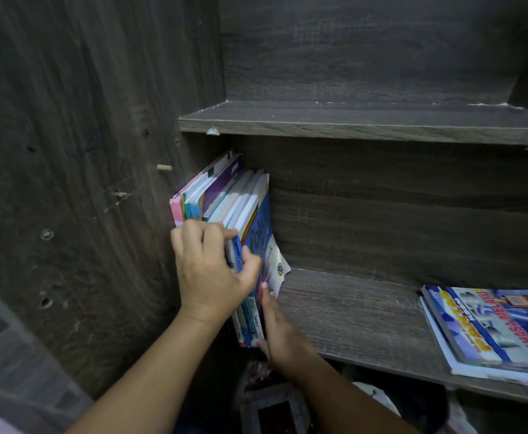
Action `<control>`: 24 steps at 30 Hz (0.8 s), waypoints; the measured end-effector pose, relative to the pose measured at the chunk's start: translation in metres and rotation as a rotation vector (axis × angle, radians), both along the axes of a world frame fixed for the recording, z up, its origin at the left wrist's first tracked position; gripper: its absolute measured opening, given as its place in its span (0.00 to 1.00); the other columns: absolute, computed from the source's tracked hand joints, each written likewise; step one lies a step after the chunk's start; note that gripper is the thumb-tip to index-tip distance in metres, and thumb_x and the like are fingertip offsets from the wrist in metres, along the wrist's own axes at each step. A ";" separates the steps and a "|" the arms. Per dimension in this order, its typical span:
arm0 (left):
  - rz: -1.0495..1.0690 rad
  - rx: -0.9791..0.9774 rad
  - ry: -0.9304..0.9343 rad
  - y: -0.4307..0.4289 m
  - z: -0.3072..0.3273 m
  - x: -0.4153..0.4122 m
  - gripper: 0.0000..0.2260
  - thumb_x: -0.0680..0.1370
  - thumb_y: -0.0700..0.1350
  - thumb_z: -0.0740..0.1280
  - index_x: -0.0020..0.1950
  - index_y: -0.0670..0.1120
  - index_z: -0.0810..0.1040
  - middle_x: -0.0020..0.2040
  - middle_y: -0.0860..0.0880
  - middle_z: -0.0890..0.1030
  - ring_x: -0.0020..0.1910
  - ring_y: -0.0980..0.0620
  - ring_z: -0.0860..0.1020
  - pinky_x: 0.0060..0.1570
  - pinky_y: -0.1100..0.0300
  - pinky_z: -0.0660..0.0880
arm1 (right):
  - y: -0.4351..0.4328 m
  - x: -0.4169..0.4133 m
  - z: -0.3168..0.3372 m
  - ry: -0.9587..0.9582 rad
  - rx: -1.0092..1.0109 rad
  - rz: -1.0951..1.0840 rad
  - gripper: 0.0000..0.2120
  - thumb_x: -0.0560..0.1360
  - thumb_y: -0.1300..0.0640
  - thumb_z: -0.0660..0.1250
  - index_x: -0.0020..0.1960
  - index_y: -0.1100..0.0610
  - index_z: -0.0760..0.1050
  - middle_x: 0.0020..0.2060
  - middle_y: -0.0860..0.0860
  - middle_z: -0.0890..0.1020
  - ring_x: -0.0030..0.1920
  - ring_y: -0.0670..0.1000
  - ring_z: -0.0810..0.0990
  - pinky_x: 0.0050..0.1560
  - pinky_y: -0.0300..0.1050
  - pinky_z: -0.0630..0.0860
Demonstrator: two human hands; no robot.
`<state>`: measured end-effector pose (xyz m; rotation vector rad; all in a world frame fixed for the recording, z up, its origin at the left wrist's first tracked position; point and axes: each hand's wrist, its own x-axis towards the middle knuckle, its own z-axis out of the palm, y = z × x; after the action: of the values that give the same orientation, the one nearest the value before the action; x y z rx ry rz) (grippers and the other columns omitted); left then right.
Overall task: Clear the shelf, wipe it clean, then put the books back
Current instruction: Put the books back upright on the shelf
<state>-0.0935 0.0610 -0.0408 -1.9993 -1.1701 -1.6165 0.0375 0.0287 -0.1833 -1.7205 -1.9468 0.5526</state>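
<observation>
Head view. The shelf [350, 311] is a dark wood-grain board between a left side panel [84, 183] and a back panel.

A row of books [225, 198] stands at the left end of the shelf, against the side panel. Their long axes run bottom to top, with the tops tilted left toward the panel. The spines point outward, toward the person. The outermost book, a blue book [261, 227], shows its cover to the right.

The left hand [209, 267] grips the row from the front. Its fingers curl over the spines at mid-height, and the thumb presses on the blue book's spine edge.

The right hand [283, 336] is lower. Its fingers lie straight along the blue book's cover and are not clamped. The thumb touches the bottom corner of the spines.

A second stack of books [488, 330] lies flat at the right end of the same shelf, cover up, well apart from the row. Its long axis runs front to back, slightly skewed.

An upper shelf [350, 123] sits above. A wooden peg [164, 167] projects from the side panel. Items below the shelf are too dark to identify.
</observation>
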 end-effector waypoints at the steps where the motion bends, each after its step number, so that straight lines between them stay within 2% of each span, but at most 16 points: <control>1: -0.010 -0.009 0.003 0.000 -0.002 -0.001 0.12 0.66 0.42 0.73 0.45 0.38 0.78 0.44 0.40 0.74 0.46 0.40 0.73 0.53 0.63 0.63 | 0.001 0.001 0.000 0.001 0.002 0.003 0.53 0.77 0.53 0.68 0.67 0.38 0.20 0.78 0.51 0.39 0.77 0.53 0.56 0.71 0.52 0.64; 3: -0.037 -0.026 0.023 0.000 -0.005 -0.004 0.13 0.68 0.42 0.74 0.49 0.37 0.79 0.47 0.40 0.74 0.50 0.41 0.76 0.57 0.65 0.63 | 0.001 0.004 0.002 0.025 -0.009 0.012 0.53 0.76 0.53 0.69 0.69 0.38 0.22 0.78 0.51 0.41 0.77 0.51 0.55 0.73 0.51 0.62; 5: -0.080 -0.040 0.045 -0.002 -0.004 -0.009 0.16 0.69 0.41 0.72 0.55 0.38 0.79 0.50 0.40 0.75 0.53 0.42 0.75 0.60 0.66 0.61 | 0.002 0.010 0.008 0.050 -0.034 0.017 0.54 0.74 0.52 0.72 0.73 0.39 0.26 0.79 0.51 0.49 0.77 0.49 0.55 0.73 0.48 0.60; 8: -0.120 -0.084 0.048 -0.006 0.000 -0.016 0.24 0.65 0.37 0.67 0.61 0.36 0.76 0.54 0.41 0.75 0.55 0.44 0.73 0.61 0.63 0.62 | 0.001 0.020 0.017 0.014 -0.071 -0.012 0.54 0.71 0.51 0.74 0.76 0.38 0.34 0.76 0.49 0.61 0.73 0.51 0.64 0.71 0.47 0.63; 11: -0.068 -0.136 0.035 -0.005 0.003 -0.018 0.29 0.62 0.35 0.63 0.64 0.34 0.73 0.57 0.40 0.75 0.57 0.41 0.72 0.65 0.62 0.59 | -0.007 0.024 0.031 -0.071 -0.014 -0.064 0.50 0.72 0.50 0.73 0.77 0.37 0.38 0.76 0.46 0.61 0.73 0.51 0.64 0.71 0.50 0.64; 14: 0.000 -0.166 0.083 -0.003 -0.002 -0.014 0.29 0.63 0.37 0.62 0.65 0.38 0.74 0.59 0.42 0.73 0.57 0.40 0.71 0.62 0.57 0.64 | -0.017 0.025 0.059 -0.043 0.119 -0.120 0.43 0.74 0.53 0.70 0.79 0.43 0.45 0.73 0.48 0.66 0.70 0.50 0.68 0.69 0.46 0.66; 16: 0.043 -0.182 0.090 -0.003 -0.006 -0.011 0.29 0.63 0.37 0.64 0.65 0.39 0.73 0.60 0.45 0.70 0.56 0.43 0.68 0.58 0.50 0.69 | -0.022 0.025 0.087 0.001 0.236 -0.118 0.39 0.75 0.55 0.68 0.79 0.46 0.49 0.73 0.48 0.65 0.71 0.48 0.66 0.69 0.41 0.63; 18: 0.057 -0.189 0.081 -0.003 -0.007 -0.008 0.30 0.62 0.35 0.66 0.65 0.40 0.73 0.61 0.46 0.68 0.55 0.42 0.67 0.58 0.45 0.71 | -0.023 0.024 0.117 0.011 0.307 -0.084 0.37 0.77 0.57 0.66 0.79 0.46 0.50 0.74 0.47 0.63 0.72 0.47 0.64 0.71 0.42 0.62; 22: 0.001 -0.160 0.043 -0.004 -0.007 -0.012 0.28 0.63 0.34 0.64 0.64 0.37 0.72 0.59 0.42 0.70 0.56 0.40 0.70 0.61 0.55 0.65 | -0.013 0.021 0.165 -0.079 0.360 -0.004 0.40 0.75 0.63 0.65 0.79 0.49 0.49 0.77 0.48 0.58 0.75 0.47 0.58 0.73 0.49 0.62; 24: -0.056 -0.167 -0.055 -0.009 -0.003 -0.017 0.27 0.65 0.31 0.63 0.66 0.35 0.70 0.59 0.41 0.69 0.57 0.40 0.73 0.63 0.56 0.67 | -0.005 0.019 0.182 -0.175 0.379 0.035 0.40 0.73 0.66 0.65 0.79 0.51 0.49 0.78 0.49 0.57 0.76 0.47 0.55 0.74 0.49 0.60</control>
<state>-0.1107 0.0521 -0.0435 -2.1195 -1.3204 -1.6600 0.0565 0.0236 -0.0010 -1.5356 -2.0443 0.0360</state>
